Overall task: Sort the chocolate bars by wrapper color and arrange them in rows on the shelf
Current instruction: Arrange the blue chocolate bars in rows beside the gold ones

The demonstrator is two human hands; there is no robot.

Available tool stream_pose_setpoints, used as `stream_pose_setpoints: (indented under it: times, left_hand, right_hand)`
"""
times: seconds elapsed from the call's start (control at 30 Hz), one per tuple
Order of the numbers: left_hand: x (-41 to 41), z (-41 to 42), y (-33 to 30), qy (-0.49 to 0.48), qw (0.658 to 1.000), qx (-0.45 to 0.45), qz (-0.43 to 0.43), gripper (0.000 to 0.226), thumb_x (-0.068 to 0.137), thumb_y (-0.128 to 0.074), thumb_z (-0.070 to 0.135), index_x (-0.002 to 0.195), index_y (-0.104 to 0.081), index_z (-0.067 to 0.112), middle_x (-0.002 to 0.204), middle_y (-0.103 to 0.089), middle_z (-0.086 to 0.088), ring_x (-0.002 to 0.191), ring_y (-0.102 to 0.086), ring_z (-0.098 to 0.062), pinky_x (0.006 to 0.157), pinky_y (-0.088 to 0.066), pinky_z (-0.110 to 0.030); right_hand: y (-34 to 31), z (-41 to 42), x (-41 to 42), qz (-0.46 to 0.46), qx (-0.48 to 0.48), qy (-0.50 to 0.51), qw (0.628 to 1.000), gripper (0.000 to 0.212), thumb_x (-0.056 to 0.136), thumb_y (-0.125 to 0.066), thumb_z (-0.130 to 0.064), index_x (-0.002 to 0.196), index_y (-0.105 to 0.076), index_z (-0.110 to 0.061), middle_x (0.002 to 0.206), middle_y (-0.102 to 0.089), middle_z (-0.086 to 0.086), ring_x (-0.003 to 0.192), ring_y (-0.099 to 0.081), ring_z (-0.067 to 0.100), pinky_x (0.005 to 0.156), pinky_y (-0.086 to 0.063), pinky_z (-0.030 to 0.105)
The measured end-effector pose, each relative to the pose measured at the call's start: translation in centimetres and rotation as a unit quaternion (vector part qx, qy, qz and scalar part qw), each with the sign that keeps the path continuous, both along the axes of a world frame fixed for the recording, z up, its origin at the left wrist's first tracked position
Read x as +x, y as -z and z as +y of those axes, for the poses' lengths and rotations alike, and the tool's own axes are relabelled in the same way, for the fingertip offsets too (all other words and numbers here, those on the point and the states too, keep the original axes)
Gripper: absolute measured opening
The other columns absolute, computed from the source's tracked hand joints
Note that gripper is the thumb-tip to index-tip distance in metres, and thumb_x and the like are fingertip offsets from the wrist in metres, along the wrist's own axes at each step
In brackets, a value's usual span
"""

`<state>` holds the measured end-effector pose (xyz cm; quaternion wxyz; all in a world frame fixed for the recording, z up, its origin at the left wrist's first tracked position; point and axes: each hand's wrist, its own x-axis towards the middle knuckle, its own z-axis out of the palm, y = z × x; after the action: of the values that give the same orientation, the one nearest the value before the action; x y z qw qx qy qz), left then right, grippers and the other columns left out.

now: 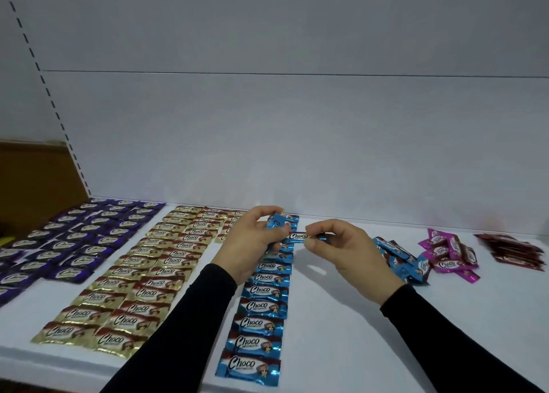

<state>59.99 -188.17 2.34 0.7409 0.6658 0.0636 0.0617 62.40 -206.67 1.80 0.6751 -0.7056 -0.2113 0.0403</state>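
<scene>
On the white shelf (341,318) lie purple bars (74,244) in rows at the left, gold bars (142,274) in rows beside them, and one column of blue bars (261,312) down the middle. My left hand (252,244) holds a blue bar (276,222) above the far end of that column. Just to its right, my right hand (341,250) pinches another blue bar (298,237) by its end, held level over the shelf.
Loose heaps lie at the right: blue bars (398,256), pink bars (448,253) and dark red bars (514,251). A white back panel (297,140) rises behind the shelf. A brown board (35,178) stands at the far left.
</scene>
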Motion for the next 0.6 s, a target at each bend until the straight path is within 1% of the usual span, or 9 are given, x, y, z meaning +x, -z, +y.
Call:
stream_pose_setpoints:
  times: [0.1, 0.17, 0.27, 0.33, 0.37, 0.4, 0.47, 0.53, 0.6]
  left_hand:
    - [0.6, 0.1, 0.5, -0.01, 0.999, 0.028, -0.03, 0.036, 0.086, -0.077, 0.011, 0.116, -0.066, 0.027, 0.096, -0.077, -0.005, 0.07, -0.062, -0.016, 0.062, -0.053, -0.025]
    - [0.8, 0.1, 0.9, -0.018, 0.998, 0.043, -0.047, 0.035, 0.087, -0.076, 0.011, 0.116, -0.066, 0.027, 0.095, -0.077, -0.003, 0.074, -0.064, -0.018, 0.064, -0.054, -0.026]
    - [0.7, -0.2, 1.1, -0.017, 0.997, 0.04, -0.056, 0.035, 0.087, -0.075, 0.01, 0.117, -0.066, 0.025, 0.095, -0.077, -0.003, 0.07, -0.064, -0.013, 0.061, -0.052, -0.022]
    - [0.6, -0.2, 1.1, -0.014, 0.998, 0.033, -0.053, 0.035, 0.087, -0.075, 0.008, 0.116, -0.066, 0.024, 0.093, -0.077, -0.002, 0.063, -0.062, -0.008, 0.057, -0.05, -0.02]
    - [0.6, -0.2, 1.1, -0.012, 0.998, 0.03, -0.051, 0.035, 0.087, -0.075, 0.007, 0.116, -0.066, 0.024, 0.093, -0.077, -0.003, 0.063, -0.062, -0.008, 0.057, -0.05, -0.02]
    - [0.5, -0.1, 1.1, -0.011, 0.998, 0.028, -0.049, 0.035, 0.087, -0.075, 0.007, 0.117, -0.066, 0.024, 0.093, -0.077, -0.004, 0.066, -0.062, -0.011, 0.058, -0.051, -0.021]
    - [0.5, -0.1, 1.0, -0.014, 0.999, 0.021, -0.042, 0.034, 0.088, -0.074, 0.009, 0.117, -0.065, 0.024, 0.095, -0.077, -0.005, 0.072, -0.064, -0.016, 0.06, -0.052, -0.024]
    - [0.5, 0.0, 0.9, -0.043, 0.998, -0.006, -0.036, 0.028, 0.092, -0.069, 0.01, 0.116, -0.065, 0.023, 0.092, -0.077, -0.005, 0.077, -0.068, -0.016, 0.06, -0.053, -0.024]
    - [0.7, 0.3, 0.7, -0.081, 0.996, -0.039, -0.02, 0.021, 0.098, -0.06, 0.009, 0.114, -0.065, 0.022, 0.092, -0.077, -0.005, 0.081, -0.071, -0.016, 0.061, -0.054, -0.024]
  right_hand:
    - [0.1, 0.0, 0.2, -0.002, 0.006, -0.004, 1.0, 0.019, 0.084, -0.072, -0.001, 0.101, -0.067, -0.006, 0.086, -0.073, -0.007, 0.079, -0.069, 0.003, 0.067, -0.051, 0.013]
    - [0.3, 0.1, 0.4, -0.017, -0.019, 0.006, 1.0, 0.02, 0.083, -0.072, 0.0, 0.101, -0.066, -0.008, 0.09, -0.072, -0.007, 0.08, -0.068, 0.0, 0.068, -0.05, 0.013]
    - [0.8, 0.1, 0.5, -0.071, -0.091, 0.037, 0.993, 0.021, 0.082, -0.077, -0.008, 0.095, -0.068, -0.022, 0.095, -0.07, -0.01, 0.087, -0.066, -0.001, 0.076, -0.05, 0.015]
    - [0.9, -0.1, 0.7, -0.137, -0.17, 0.056, 0.974, 0.024, 0.081, -0.079, -0.016, 0.09, -0.065, -0.034, 0.097, -0.066, -0.014, 0.091, -0.063, -0.001, 0.08, -0.05, 0.014]
    - [0.9, -0.2, 0.8, -0.173, -0.212, 0.059, 0.96, 0.024, 0.081, -0.078, -0.02, 0.089, -0.063, -0.038, 0.097, -0.064, -0.017, 0.092, -0.061, -0.001, 0.081, -0.05, 0.014]
    - [0.8, -0.2, 0.9, -0.203, -0.246, 0.057, 0.946, 0.023, 0.082, -0.077, -0.023, 0.09, -0.063, -0.039, 0.096, -0.063, -0.018, 0.093, -0.06, 0.0, 0.082, -0.05, 0.015]
    - [0.3, -0.3, 1.5, -0.232, -0.281, 0.044, 0.93, 0.017, 0.084, -0.075, -0.024, 0.095, -0.066, -0.034, 0.096, -0.062, -0.017, 0.091, -0.059, 0.002, 0.084, -0.051, 0.019]
    - [-0.4, -0.5, 2.6, -0.242, -0.305, 0.039, 0.92, 0.016, 0.084, -0.074, -0.024, 0.096, -0.066, -0.032, 0.096, -0.064, -0.015, 0.089, -0.06, 0.003, 0.083, -0.051, 0.02]
    - [-1.0, -1.1, 4.3, -0.239, -0.322, 0.047, 0.915, 0.016, 0.084, -0.075, -0.022, 0.093, -0.066, -0.032, 0.094, -0.066, -0.012, 0.087, -0.061, 0.004, 0.082, -0.05, 0.018]
